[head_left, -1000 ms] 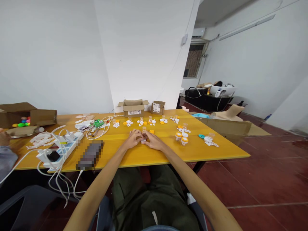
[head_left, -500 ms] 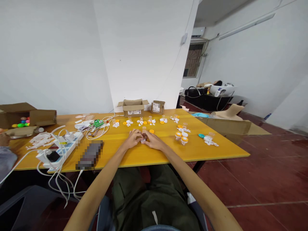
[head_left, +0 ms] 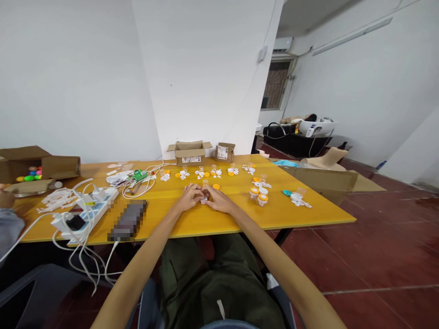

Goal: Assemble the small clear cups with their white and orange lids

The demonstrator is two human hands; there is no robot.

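Observation:
My left hand (head_left: 189,197) and my right hand (head_left: 218,200) meet over the yellow table (head_left: 212,221), fingers curled toward each other. Between their fingertips is a small white piece (head_left: 204,199), mostly hidden, so its kind does not show. Just beyond my fingers stands a small clear cup (head_left: 205,183), with an orange ring-shaped lid (head_left: 216,187) lying to its right. Clear jars with orange lids (head_left: 262,199) stand together to the right of my right hand. Small piles of white parts (head_left: 183,175) with clear cups and orange rings lie in a row along the back.
A teal ring (head_left: 287,193) lies by white parts at right. Two cardboard boxes (head_left: 190,153) stand against the wall. Left are a phone (head_left: 127,220), a power strip (head_left: 91,214) with tangled cables, and a box of coloured balls (head_left: 61,167). Another person's sleeve (head_left: 10,228) shows at far left.

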